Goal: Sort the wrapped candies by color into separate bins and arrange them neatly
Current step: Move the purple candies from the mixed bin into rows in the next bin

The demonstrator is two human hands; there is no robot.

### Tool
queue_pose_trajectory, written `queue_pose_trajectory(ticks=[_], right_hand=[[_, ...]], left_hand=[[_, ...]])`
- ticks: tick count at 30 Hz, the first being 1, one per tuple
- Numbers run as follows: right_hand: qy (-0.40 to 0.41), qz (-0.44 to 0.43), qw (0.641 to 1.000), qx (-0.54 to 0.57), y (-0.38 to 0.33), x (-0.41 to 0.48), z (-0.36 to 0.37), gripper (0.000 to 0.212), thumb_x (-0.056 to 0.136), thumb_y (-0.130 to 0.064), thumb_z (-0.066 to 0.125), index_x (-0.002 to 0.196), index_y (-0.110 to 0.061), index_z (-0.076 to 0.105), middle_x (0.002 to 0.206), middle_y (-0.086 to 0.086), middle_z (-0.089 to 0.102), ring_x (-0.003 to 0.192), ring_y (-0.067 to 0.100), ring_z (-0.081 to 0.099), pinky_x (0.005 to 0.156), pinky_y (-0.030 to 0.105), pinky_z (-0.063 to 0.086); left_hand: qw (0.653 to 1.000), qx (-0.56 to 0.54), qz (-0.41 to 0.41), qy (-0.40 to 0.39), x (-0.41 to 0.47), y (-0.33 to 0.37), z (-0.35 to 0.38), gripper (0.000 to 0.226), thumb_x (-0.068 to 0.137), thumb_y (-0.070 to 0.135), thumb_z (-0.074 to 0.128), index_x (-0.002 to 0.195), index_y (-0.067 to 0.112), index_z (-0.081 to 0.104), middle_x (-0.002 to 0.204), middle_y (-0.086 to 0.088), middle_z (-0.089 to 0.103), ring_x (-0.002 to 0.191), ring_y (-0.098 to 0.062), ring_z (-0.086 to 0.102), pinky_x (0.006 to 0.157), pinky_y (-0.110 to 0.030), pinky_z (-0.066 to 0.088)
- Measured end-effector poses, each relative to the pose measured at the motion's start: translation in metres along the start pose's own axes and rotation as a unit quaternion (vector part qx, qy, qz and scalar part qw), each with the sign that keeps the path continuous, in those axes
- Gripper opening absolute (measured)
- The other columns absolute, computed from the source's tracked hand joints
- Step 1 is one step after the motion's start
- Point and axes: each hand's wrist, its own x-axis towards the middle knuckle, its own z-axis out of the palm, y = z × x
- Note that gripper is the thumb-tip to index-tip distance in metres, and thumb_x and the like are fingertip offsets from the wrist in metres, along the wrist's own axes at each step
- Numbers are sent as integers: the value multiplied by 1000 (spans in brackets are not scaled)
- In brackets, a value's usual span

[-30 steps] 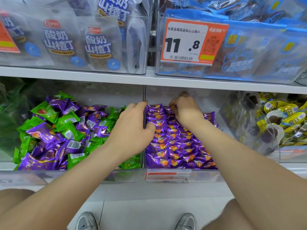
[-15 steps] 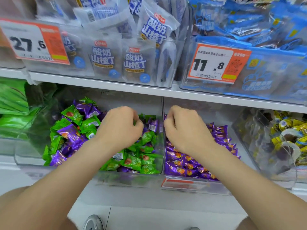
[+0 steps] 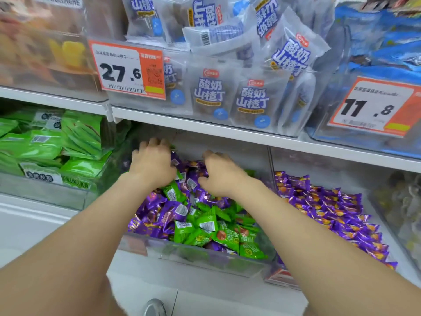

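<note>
At the bottom edge of the frame, the tip of a grey shoe (image 3: 155, 307) shows on the floor. Two bare forearms rise from the lower corners and converge on the clear middle bin (image 3: 205, 258) on the lower shelf. In it, green candies (image 3: 205, 226) and purple candies (image 3: 164, 215) lie jumbled together, their long axes pointing every way, some showing the white label side.

To the right of centre, the neighbouring bin holds sorted purple candies (image 3: 330, 213). They lie in overlapping rows running from upper left to lower right, each wrapper crosswise to its row.

The left hand (image 3: 152, 165) is at the back of the middle bin, back of the hand up, its fingers curled down into the pile. The right hand (image 3: 222, 176) is just beside it, palm down, fingers bent into the candies. I cannot tell whether either hand pinches a wrapper.

Green packs (image 3: 75, 137) fill the bin at the left. Above the white shelf edge (image 3: 205, 131), white pouches (image 3: 252, 99) stand behind a 27.6 price tag (image 3: 127, 69). An 11.8 tag (image 3: 373, 108) fronts blue packs (image 3: 387, 49) at the upper right.
</note>
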Motion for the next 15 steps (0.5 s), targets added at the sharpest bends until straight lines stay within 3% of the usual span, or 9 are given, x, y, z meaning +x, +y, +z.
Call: queue_pose_trajectory(ticks=[3, 5, 7, 9, 12, 15], right_hand=[[-54, 13, 998, 27, -2, 31, 12, 85, 83, -29, 75, 153, -12, 30, 151, 14, 43, 140, 34, 44, 111, 43, 46], [-77, 6, 997, 18, -5, 41, 20, 100, 75, -38, 82, 156, -20, 27, 152, 11, 44, 138, 33, 47, 110, 46, 47], [-81, -5, 996, -25, -8, 46, 27, 107, 68, -45, 88, 155, -27, 28, 150, 9, 45, 135, 35, 50, 110, 49, 46], [-61, -2, 997, -41, -9, 45, 30, 105, 64, -48, 92, 150, -29, 35, 146, 8, 48, 131, 34, 53, 107, 49, 48], [-44, -9, 998, -38, -7, 43, 30, 83, 63, -45, 89, 135, -29, 50, 134, 4, 59, 123, 31, 58, 97, 42, 54], [-14, 1, 999, -30, -4, 36, 27, 66, 67, -46, 83, 125, -32, 55, 126, 7, 61, 116, 33, 61, 92, 38, 55]], left_hand=[[999, 13, 30, -10, 0, -7, 7, 38, 84, 24, 62, 121, 14, 62, 122, -12, 61, 119, -38, 54, 96, -50, 42], [998, 9, 55, -9, -1, -7, 8, 36, 81, 20, 61, 117, 18, 64, 117, -9, 64, 118, -35, 55, 97, -50, 42], [996, 18, 81, -25, -2, -6, 7, 45, 80, 18, 60, 125, 21, 60, 120, -9, 65, 120, -34, 53, 99, -51, 42], [994, 41, 91, -50, -3, -5, 6, 53, 82, 21, 59, 135, 23, 54, 131, -9, 61, 126, -36, 49, 102, -54, 40], [988, 81, 85, -100, -5, -5, 4, 55, 88, 35, 52, 143, 31, 50, 143, -9, 49, 133, -38, 41, 106, -58, 34], [988, 51, 85, -115, -6, -3, 0, 52, 85, 40, 56, 136, 33, 54, 134, -7, 55, 130, -36, 45, 105, -58, 33]])
